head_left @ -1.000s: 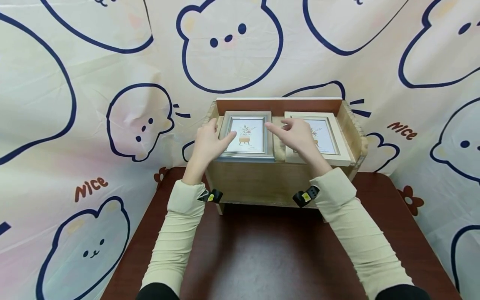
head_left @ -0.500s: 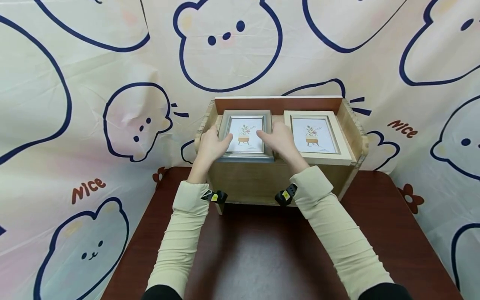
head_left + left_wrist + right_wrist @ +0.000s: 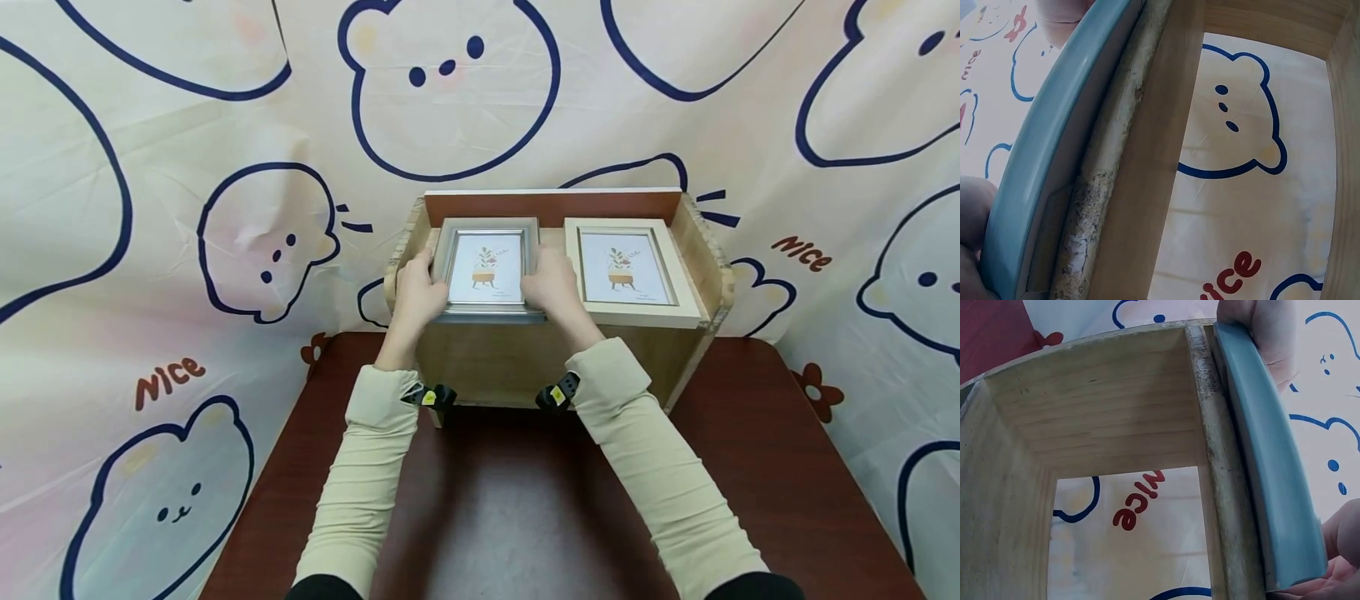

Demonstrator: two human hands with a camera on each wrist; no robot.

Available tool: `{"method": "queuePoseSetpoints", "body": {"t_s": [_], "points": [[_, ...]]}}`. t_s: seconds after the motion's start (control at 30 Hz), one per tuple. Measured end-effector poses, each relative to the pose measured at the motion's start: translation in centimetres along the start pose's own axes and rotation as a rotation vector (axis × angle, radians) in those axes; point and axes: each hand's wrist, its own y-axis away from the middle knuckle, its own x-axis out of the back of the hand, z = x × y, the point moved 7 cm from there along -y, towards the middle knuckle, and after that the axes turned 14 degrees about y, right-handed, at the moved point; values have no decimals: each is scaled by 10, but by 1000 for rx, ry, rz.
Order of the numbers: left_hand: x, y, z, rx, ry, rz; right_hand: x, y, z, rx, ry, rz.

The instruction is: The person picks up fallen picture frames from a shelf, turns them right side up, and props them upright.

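Note:
A silver picture frame [image 3: 491, 312] with a drawing of a potted plant lies face up on the top of a wooden shelf box [image 3: 502, 358]. My left hand [image 3: 417, 292] grips its left side, and my right hand [image 3: 552, 282] grips its right side, thumbs toward the front. From the left wrist view, the frame's bluish edge [image 3: 1050, 125] runs along the box's rough wooden edge, with fingers [image 3: 972, 215] at one end. The same edge [image 3: 1275, 462] shows in the right wrist view, where fingers [image 3: 1260, 325] wrap its far end. Most fingertips are hidden behind the frame.
A cream picture frame [image 3: 686, 304] with a similar drawing lies on the box just right of my right hand. The box has raised side panels [image 3: 708, 250] and a brown back [image 3: 615, 202]. It stands on a dark red-brown table [image 3: 510, 500] before a cartoon-printed cloth [image 3: 255, 125].
My right hand has moved left from over the cream frame to the silver frame's right side. My left hand has closed on its left side. The silver frame stays on the box.

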Motion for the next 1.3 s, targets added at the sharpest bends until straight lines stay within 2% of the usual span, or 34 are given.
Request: {"method": "queuePoseSetpoints", "body": {"t_s": [0.2,0.4,0.6,0.73,0.93,1.03,1.17,1.3], "points": [[0,1,-1,-27,87,41,2,2,1,-15,-15,7],[0,3,-1,-60,204,69,6,6,4,-36,-99,27],[2,5,5,-143,252,127,10,8,8,-61,-236,110],[1,6,8,-202,353,148,11,10,10,-72,-312,160],[-1,7,8,-268,563,136,11,13,11,-83,-372,148],[1,12,14,-280,649,139,13,12,12,-80,-405,127],[5,18,24,-287,693,157,14,12,14,-86,-482,100],[6,20,26,-285,716,164,14,12,19,-122,-579,89]]}}
